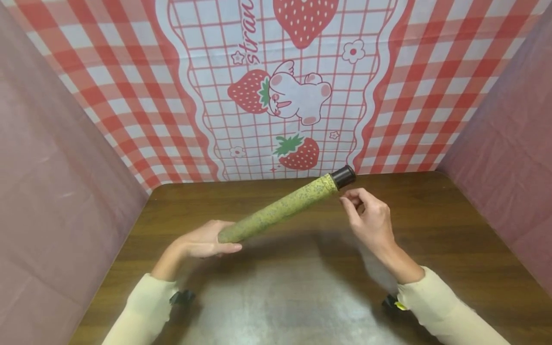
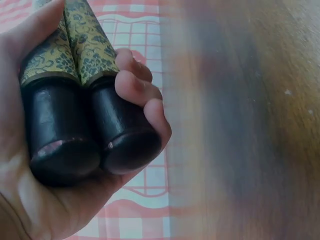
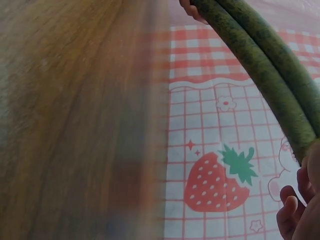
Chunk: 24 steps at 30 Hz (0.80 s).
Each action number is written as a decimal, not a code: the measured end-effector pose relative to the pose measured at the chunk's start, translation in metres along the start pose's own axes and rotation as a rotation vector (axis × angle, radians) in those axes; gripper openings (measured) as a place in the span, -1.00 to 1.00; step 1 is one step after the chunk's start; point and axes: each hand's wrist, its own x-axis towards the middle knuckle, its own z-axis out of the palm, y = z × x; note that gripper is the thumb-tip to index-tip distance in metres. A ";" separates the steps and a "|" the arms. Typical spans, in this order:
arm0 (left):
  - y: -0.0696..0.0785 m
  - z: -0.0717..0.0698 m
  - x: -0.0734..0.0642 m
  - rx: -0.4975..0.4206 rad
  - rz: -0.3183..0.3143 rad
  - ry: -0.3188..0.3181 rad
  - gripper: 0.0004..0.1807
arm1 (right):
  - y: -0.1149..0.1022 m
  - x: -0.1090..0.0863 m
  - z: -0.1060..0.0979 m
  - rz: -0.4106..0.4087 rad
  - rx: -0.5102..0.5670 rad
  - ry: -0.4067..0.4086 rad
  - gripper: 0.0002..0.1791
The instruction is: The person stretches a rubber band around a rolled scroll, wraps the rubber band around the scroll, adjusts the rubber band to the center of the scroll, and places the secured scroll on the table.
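Observation:
A rolled scroll (image 1: 280,208) in yellow-green patterned brocade slants up to the right above the table. My left hand (image 1: 207,239) holds its lower left end. In the left wrist view, the scroll shows as two brocade rolls side by side with black knobs (image 2: 62,130), and the fingers (image 2: 135,87) curl round them. Another black knob (image 1: 343,176) sticks out at the upper right end. Just below that end is my right hand (image 1: 371,215), its fingers bent and thumb near the index fingertip. Whether it pinches the scroll's edge is hidden.
A brown wooden table (image 1: 172,201) lies below the hands. Behind it hangs a red-and-white checked cloth (image 1: 435,96) with strawberry prints. Pinkish cloth walls (image 1: 56,191) stand at both sides.

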 end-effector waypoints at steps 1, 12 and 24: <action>0.000 0.000 0.000 0.021 -0.006 0.011 -0.05 | 0.001 -0.001 -0.001 0.000 -0.001 0.000 -0.93; -0.003 0.000 -0.006 0.193 -0.040 0.111 -0.06 | 0.011 -0.007 -0.011 0.006 -0.014 -0.019 -0.94; -0.003 0.006 -0.006 0.333 -0.079 0.223 -0.03 | 0.016 -0.008 -0.017 0.022 -0.020 -0.041 -0.93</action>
